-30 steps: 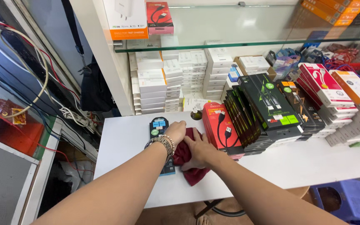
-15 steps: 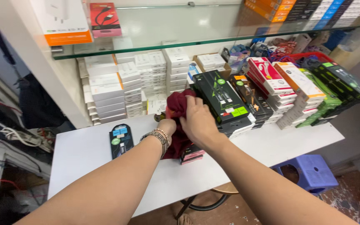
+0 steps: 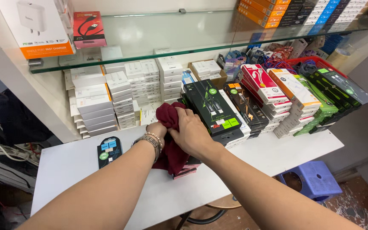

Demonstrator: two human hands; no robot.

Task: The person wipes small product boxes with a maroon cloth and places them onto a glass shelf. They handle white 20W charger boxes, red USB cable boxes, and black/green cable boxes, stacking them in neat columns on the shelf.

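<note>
Near the left part of the counter [image 3: 64,170], a flat dark package [image 3: 109,151] is laid, apart from the hands. At the middle, a dark red cloth [image 3: 172,149] is gripped by the left hand [image 3: 157,129], fingers closed on it. The right hand [image 3: 192,134] is pressed on the same cloth, fingers curled around it, just beside the black boxes [image 3: 211,111] stacked toward the back edge.

Our arms are bare to the elbows, with no sleeves showing. Near our left hand [image 3: 157,129] we wear a metal wristwatch [image 3: 146,142] and a thin beaded bracelet [image 3: 154,136].
</note>
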